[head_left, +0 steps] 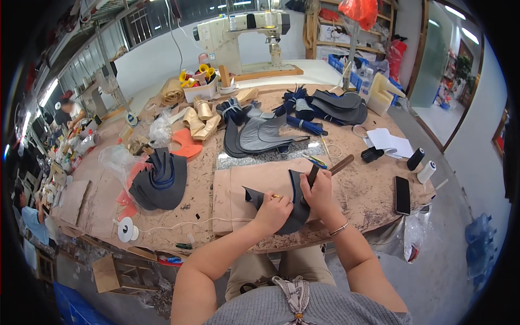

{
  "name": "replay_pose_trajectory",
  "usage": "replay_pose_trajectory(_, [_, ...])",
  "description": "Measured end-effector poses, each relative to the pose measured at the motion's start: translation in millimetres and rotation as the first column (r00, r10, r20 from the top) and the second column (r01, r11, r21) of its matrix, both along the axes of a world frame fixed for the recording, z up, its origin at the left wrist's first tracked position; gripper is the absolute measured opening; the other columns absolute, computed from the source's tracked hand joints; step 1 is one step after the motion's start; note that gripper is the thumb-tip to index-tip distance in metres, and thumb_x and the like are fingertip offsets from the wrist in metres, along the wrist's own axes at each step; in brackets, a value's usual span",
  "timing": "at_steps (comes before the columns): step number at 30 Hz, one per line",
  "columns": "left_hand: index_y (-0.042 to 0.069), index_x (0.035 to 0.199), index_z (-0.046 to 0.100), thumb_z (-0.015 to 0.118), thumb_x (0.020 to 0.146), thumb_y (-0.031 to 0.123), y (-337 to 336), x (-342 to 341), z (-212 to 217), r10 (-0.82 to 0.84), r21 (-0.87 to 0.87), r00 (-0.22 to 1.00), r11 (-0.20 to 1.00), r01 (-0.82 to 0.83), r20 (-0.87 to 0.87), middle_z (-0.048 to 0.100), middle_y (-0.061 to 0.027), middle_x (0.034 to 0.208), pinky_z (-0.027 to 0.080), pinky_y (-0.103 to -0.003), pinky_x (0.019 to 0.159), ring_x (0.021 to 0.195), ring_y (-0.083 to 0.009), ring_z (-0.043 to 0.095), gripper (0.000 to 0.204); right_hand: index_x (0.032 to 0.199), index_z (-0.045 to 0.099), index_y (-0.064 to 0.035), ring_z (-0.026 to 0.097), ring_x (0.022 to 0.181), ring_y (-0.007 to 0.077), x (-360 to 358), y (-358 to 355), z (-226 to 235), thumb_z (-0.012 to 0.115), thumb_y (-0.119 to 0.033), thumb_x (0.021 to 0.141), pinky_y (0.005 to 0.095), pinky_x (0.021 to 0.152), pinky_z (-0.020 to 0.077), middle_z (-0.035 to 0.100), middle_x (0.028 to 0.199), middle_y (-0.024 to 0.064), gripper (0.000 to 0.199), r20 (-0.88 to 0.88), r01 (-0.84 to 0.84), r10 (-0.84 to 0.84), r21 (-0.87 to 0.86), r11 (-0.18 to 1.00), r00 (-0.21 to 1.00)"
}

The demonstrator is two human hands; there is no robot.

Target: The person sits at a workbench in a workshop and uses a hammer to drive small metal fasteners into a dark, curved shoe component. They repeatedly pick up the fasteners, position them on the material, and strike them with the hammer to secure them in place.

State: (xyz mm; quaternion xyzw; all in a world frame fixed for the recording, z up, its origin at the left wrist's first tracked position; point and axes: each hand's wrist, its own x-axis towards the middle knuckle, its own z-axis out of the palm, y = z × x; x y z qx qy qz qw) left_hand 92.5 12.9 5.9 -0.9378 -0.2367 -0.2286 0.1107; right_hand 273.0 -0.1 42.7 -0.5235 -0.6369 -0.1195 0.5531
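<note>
My left hand [274, 211] is closed on the edge of a dark grey leather piece [295, 222], which lies curved on the pale pad [238, 181] at the table's front. A pointed corner of it sticks up left of the fingers, and dark blue edging shows along one side. In my right hand [318, 194] is a black bar-like tool [312, 174], held upright over the piece; the fingers hide much of its lower part. A brown wooden handle [342, 164] juts out just beyond that hand, its other end hidden.
Stacked dark pieces [162, 184] lie left; more [260, 135] lie on a stone slab. A thread spool [128, 230] sits at the front edge. To the right are a phone [402, 195], thread cones [427, 171] and paper [390, 142]. A sewing machine [238, 40] stands behind.
</note>
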Motion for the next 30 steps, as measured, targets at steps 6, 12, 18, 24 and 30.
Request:
replay_pose_trajectory(6, [0.013, 0.083, 0.066, 0.064, 0.083, 0.015, -1.8, -0.7, -0.1, 0.050, -0.080, 0.991, 0.996, -0.040, 0.127, 0.062, -0.0011, 0.088, 0.035, -0.042, 0.089, 0.084, -0.0194, 0.063, 0.003, 0.075, 0.060, -0.0070, 0.056, 0.064, 0.0285, -19.9, 6.1, -5.4, 0.070, -0.010, 0.083, 0.0407, 0.074, 0.0391, 0.059, 0.066, 0.0063, 0.013, 0.068, 0.013, -0.012, -0.019, 1.000, 0.998])
replay_pose_trajectory(12, [0.015, 0.081, 0.066, 0.069, 0.080, 0.017, 4.9, 0.0, 1.1, 0.120, -0.185, 0.969, 0.979, -0.081, 0.214, 0.062, -0.0003, 0.086, 0.034, -0.044, 0.089, 0.086, -0.0208, 0.062, 0.004, 0.071, 0.057, -0.0064, 0.056, 0.064, 0.0298, -15.8, 6.3, 18.0, 0.071, -0.011, 0.082, 0.0412, 0.076, 0.0398, 0.057, 0.065, 0.0071, 0.018, 0.129, -0.083, 0.068, 0.117, 0.990, 0.989])
replay_pose_trajectory(18, [0.016, 0.081, 0.069, 0.069, 0.080, 0.014, 12.1, -16.1, 8.8, 0.072, -0.293, 0.981, 0.956, -0.016, 0.180, 0.064, 0.0015, 0.090, 0.032, -0.047, 0.094, 0.098, -0.0194, 0.060, 0.002, 0.076, 0.059, -0.0059, 0.057, 0.068, 0.0296, -13.2, 7.5, -15.5, 0.070, -0.010, 0.083, 0.0413, 0.077, 0.0392, 0.061, 0.075, 0.0082, 0.014, -0.016, -0.058, 0.059, 0.031, 0.998, 0.998])
replay_pose_trajectory(24, [0.018, 0.085, 0.070, 0.065, 0.082, 0.011, 18.8, -25.4, 9.3, -0.020, -0.217, 0.999, 0.976, 0.027, 0.036, 0.063, 0.0015, 0.091, 0.032, -0.048, 0.097, 0.097, -0.0182, 0.061, 0.010, 0.077, 0.060, -0.0070, 0.058, 0.068, 0.0288, -23.0, -1.0, 13.1, 0.069, -0.011, 0.085, 0.0404, 0.078, 0.0394, 0.060, 0.070, 0.0070, 0.012, 0.006, -0.060, 0.060, 0.059, 0.996, 0.998])
replay_pose_trajectory(30, [0.017, 0.087, 0.070, 0.063, 0.084, 0.013, 13.9, -26.7, 6.9, 0.027, -0.271, 0.989, 0.963, 0.013, 0.144, 0.063, -0.0001, 0.090, 0.034, -0.046, 0.094, 0.092, -0.0193, 0.063, 0.009, 0.077, 0.060, -0.0068, 0.059, 0.067, 0.0277, -16.6, 5.9, -7.1, 0.069, -0.010, 0.084, 0.0410, 0.076, 0.0401, 0.060, 0.069, 0.0070, 0.012, 0.022, -0.080, 0.080, 0.014, 0.997, 0.997])
